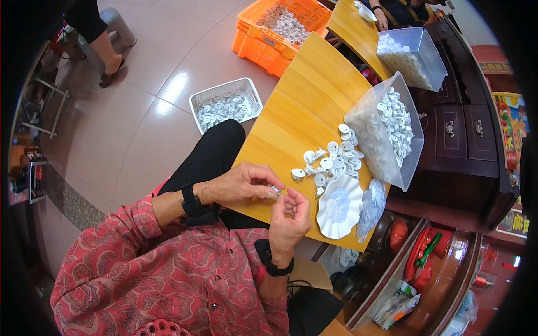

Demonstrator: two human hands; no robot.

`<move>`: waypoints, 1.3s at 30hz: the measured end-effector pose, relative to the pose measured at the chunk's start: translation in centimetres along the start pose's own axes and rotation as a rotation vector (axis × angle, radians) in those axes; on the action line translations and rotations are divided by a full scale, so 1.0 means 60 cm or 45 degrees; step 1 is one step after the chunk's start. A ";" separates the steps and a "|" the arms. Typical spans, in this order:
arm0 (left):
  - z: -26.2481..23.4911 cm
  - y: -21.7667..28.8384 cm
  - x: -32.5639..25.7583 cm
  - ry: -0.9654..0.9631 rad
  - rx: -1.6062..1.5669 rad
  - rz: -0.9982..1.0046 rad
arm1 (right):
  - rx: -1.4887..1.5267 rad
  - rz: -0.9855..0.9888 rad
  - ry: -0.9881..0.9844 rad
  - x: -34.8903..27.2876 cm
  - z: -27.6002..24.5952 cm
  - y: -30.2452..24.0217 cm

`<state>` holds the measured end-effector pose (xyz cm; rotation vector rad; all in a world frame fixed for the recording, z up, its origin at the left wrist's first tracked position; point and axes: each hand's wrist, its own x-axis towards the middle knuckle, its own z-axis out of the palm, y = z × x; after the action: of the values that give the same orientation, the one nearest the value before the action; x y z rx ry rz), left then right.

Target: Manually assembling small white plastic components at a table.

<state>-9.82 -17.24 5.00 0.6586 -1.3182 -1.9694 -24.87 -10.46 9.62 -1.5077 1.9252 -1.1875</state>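
Observation:
My left hand [241, 183] pinches a small white plastic part [276, 190] between its fingertips over the near edge of a wooden table [297, 106]. My right hand [290, 219] is cupped just beside it, fingers curled and touching the same part. A loose pile of white round plastic parts [330, 162] lies on the table just beyond my hands. To its right a white scalloped dish [339, 206] holds small clear pieces. A clear bag [372, 203] lies next to the dish.
A clear bin [392, 131] full of white parts stands tilted on the table's right side, a second bin [412, 56] behind it. On the floor sit a white basket [225, 103] and an orange crate [280, 31] of parts. Another person's leg [103, 42] is far left.

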 end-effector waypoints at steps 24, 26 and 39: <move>0.005 0.001 -0.001 0.056 -0.389 -0.091 | 0.025 0.025 -0.100 -0.002 0.005 0.019; 0.005 0.000 -0.002 0.053 -0.372 -0.079 | -0.022 -0.009 -0.103 -0.003 0.008 0.019; -0.006 0.010 -0.006 0.069 -0.174 -0.038 | 0.257 0.243 -0.193 0.001 0.015 0.008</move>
<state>-9.20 -17.34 5.44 0.6641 -1.1367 -2.0301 -24.50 -10.79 8.75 -1.2429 1.7483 -1.1124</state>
